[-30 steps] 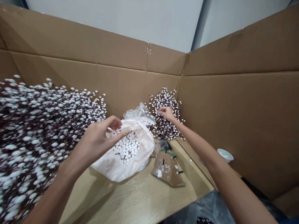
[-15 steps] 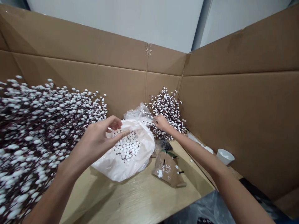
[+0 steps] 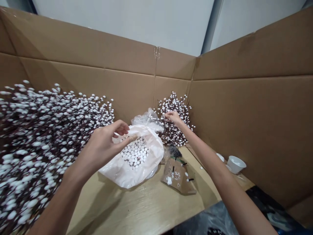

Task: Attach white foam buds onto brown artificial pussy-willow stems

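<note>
My left hand (image 3: 111,137) hovers over the near left side of a white plastic bag (image 3: 127,179), thumb and fingers apart and nothing held. Inside the bag lies a heap of small white berries (image 3: 135,155). Farther back, my right hand (image 3: 173,117) is in front of a bunch of dark stems with white berries (image 3: 174,133), leaning in the cardboard corner. Its fingertips are pinched together among the berries; whatever is between them is too small to make out.
A large mass of white-berried branches (image 3: 49,130) fills the left side. A brown cardboard piece with black clips (image 3: 177,178) lies right of the bag, and a white plastic cup (image 3: 236,164) stands farther right. Clear plastic (image 3: 148,119) sits behind the bag. Tall cardboard walls (image 3: 244,104) enclose the table (image 3: 137,209).
My right hand has risen a little and moved slightly right along the berry bunch. My left hand keeps its pose above the bag. The view has shifted slightly.
</note>
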